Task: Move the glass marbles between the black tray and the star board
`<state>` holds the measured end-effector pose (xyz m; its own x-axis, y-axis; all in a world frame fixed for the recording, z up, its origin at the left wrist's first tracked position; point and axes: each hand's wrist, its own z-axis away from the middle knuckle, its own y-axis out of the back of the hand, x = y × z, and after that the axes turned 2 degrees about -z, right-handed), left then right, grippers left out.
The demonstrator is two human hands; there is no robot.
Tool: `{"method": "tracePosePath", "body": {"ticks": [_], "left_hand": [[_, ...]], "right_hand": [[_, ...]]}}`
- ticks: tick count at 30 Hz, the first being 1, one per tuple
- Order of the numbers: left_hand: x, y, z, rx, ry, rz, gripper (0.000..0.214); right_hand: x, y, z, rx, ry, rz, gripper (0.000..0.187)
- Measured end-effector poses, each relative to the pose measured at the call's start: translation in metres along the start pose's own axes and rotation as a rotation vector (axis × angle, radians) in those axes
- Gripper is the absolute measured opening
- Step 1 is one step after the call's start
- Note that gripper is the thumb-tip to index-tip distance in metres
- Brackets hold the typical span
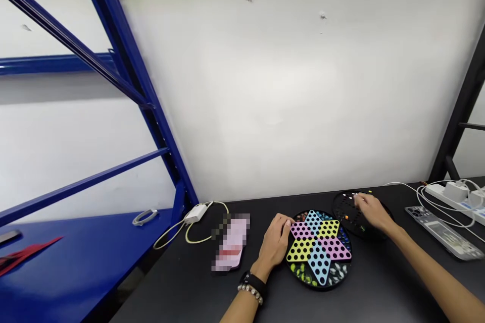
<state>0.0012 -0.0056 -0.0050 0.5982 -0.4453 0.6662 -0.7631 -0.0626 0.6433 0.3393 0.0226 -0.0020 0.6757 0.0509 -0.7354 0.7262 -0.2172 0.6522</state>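
A round Chinese checkers board (319, 262) lies on the black table, its star made of pink, yellow and blue sections with dark holes. Glass marbles (303, 272) fill the pockets around the star, with green, clear, blue and reddish ones visible. My left hand (276, 239) rests against the board's upper left edge, fingers loosely extended, holding nothing that I can see. Over a round black tray or lid (343, 207) behind the board, my right hand (372, 210) has its fingertips drawn together and pointing down. What they pinch, if anything, is hidden. Small white and orange pieces show in the tray.
Left of my hand lies a pink phone (235, 242), partly blurred, near a white adapter (196, 213) with a looped cable. On the right are a clear case (445, 232) and a white power strip (454, 194) with tangled cords. A blue metal frame (151, 111) stands left.
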Motion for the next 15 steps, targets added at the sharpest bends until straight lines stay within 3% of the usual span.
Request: {"method": "tracePosePath", "body": {"ticks": [4,8,11,15], "left_hand": [[0.000,0.000,-0.001,0.007,0.001,0.005,0.039],[0.002,0.000,0.000,0.023,0.008,0.008,0.038],[0.003,0.001,0.001,0.037,0.005,0.020,0.039],[0.002,0.001,0.001,0.030,-0.009,0.019,0.039]], "right_hand": [[0.011,-0.004,0.027,-0.120,0.095,0.624,0.035],[0.008,-0.010,0.030,-0.187,0.161,0.694,0.031],[0.002,-0.007,0.022,-0.107,0.123,0.364,0.037],[-0.007,-0.006,0.014,0.108,-0.150,-0.446,0.048]]}}
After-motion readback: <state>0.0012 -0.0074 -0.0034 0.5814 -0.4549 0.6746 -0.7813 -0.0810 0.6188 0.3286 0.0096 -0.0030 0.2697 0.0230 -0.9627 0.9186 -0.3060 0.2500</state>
